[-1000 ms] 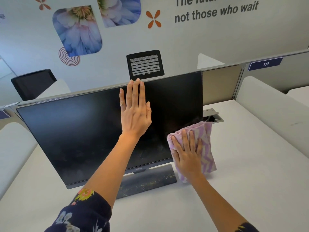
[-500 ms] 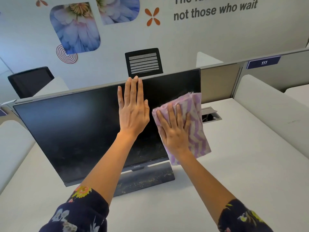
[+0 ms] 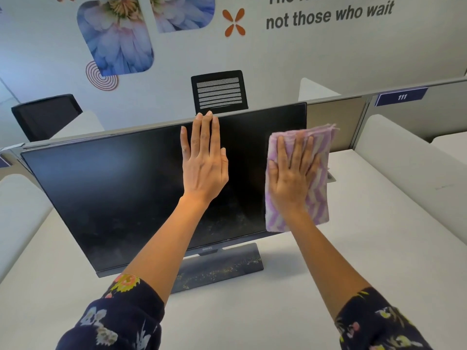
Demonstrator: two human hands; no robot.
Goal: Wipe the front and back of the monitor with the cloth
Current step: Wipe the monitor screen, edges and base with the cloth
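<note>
On the pale desk (image 3: 353,261), seen from the head camera, a black monitor (image 3: 113,198) stands on a flat grey base (image 3: 227,269) with yellowish specks on it, its dark screen facing the person and showing faint dust and smears low down. A small logo (image 3: 207,249) at the middle of the lower bezel appears to read BenQ, though it is tiny. The left hand (image 3: 204,168) lies flat against the upper middle of the screen, fingers straight and close together, its fingertips reaching the top edge; it holds nothing. The right hand (image 3: 290,183) presses flat on a folded cloth (image 3: 318,198), purple and pale in a zigzag pattern, with straight, slightly spread fingers rather than a curled grasp. That cloth sits against the right part of the screen front and laps over the monitor's right edge. Both forearms come out of dark floral sleeves (image 3: 121,319). Behind the monitor runs a low partition (image 3: 333,122), and a blue tag (image 3: 401,97) on it reads "111". A black mesh-backed chair (image 3: 219,92) shows just above the monitor's top, and another dark chair (image 3: 45,114) stands to the left. Grey lettering (image 3: 328,15) on the wall reads "not those who wait"; the line above it is cut off by the frame. Blue flower pictures (image 3: 116,39) and an orange four-petal mark (image 3: 234,22) lie beside it.
</note>
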